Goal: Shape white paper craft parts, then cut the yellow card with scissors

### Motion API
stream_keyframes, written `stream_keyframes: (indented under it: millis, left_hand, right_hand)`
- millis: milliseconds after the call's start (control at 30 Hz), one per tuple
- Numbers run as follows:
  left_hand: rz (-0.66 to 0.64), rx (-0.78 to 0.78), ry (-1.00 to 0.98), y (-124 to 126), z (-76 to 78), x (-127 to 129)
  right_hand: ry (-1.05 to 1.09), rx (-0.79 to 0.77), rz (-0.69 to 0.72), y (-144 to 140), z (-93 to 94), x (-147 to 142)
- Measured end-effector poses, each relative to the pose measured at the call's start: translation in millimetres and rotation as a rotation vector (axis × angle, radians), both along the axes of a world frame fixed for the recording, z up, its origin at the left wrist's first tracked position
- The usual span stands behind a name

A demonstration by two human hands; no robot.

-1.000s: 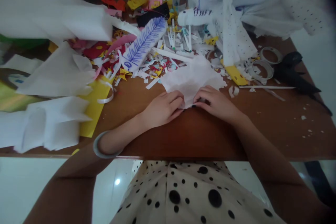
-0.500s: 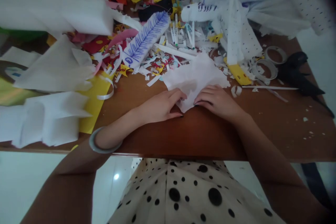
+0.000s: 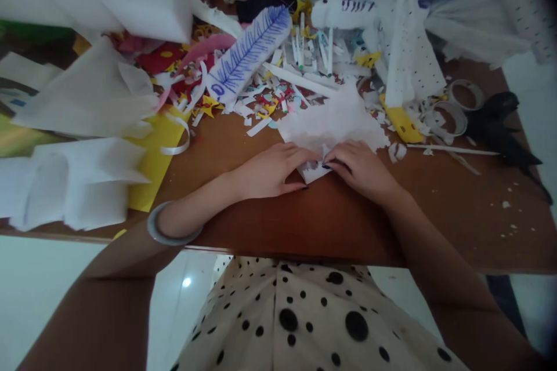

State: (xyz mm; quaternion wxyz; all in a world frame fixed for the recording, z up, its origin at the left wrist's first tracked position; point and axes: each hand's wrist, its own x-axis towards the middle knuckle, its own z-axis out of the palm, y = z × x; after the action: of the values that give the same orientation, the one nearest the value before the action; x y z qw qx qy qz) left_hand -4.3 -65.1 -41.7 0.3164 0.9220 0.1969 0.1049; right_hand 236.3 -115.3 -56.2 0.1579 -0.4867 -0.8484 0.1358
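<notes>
A thin white sheet of paper (image 3: 343,122) with ragged edges lies on the wooden table in front of me, its near corner pointing toward me. My left hand (image 3: 272,171) rests on its left side, thumb spread away from the fingers and the index finger reaching to the middle. From the other side, my right hand (image 3: 363,171) pinches a small crumpled bit of the sheet between thumb and fingertips. Both sets of fingertips nearly meet above the near corner. What lies under the left fingers is hidden.
Paper scraps (image 3: 256,101) and several markers (image 3: 300,49) are heaped behind the sheet, near a stuffed white strip with blue lines (image 3: 250,55). Tape rolls (image 3: 448,119) and a black glue-gun-like tool (image 3: 500,122) lie right. White folded sheets (image 3: 87,179) cover yellow paper (image 3: 156,168) at left.
My fingertips have come closer together over the near corner, and a small crumpled fold now shows between them. The view has shifted slightly.
</notes>
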Motion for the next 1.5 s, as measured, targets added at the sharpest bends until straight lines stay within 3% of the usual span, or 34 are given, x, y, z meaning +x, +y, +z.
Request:
stream_keyframes:
  millis: [233, 500, 667, 900, 1033, 1233, 1400, 1500]
  left_hand:
    - [0.024, -0.032, 0.002, 2, -1.0, -2]
    - [-0.079, 0.044, 0.025, 6, 0.2, -3]
    - [-0.212, 0.165, 0.030, 12, 1.5, -8]
    - [-0.240, 0.349, 0.172, 16, 6.5, -9]
    - [-0.213, 0.357, 0.126, 20, 7.3, -11]
    - [-0.236, 0.352, 0.206, 20, 5.5, -11]
    - [-0.220, 0.328, 0.212, 17, 6.2, -11]
    - [-0.220, 0.324, 0.202, 17, 5.5, -11]
  right_hand:
    - [-0.024, 0.008, -0.042, 3, -6.4, -7]
    - [-0.045, -0.008, -0.059, 4, -8.0, -9]
    - [-0.053, 0.015, -0.060, 3, -8.1, -11]
    - [-0.052, -0.006, -0.079, 4, -8.5, -12]
    - [-0.024, -0.010, -0.084, 3, -8.1, -11]
    - [-0.013, -0.025, -0.083, 2, -9.3, -12]
    - [-0.035, 0.091, -0.122, -1, -4.0, -12]
    - [-0.004, 0.136, -0.020, -4, 2.2, -9]
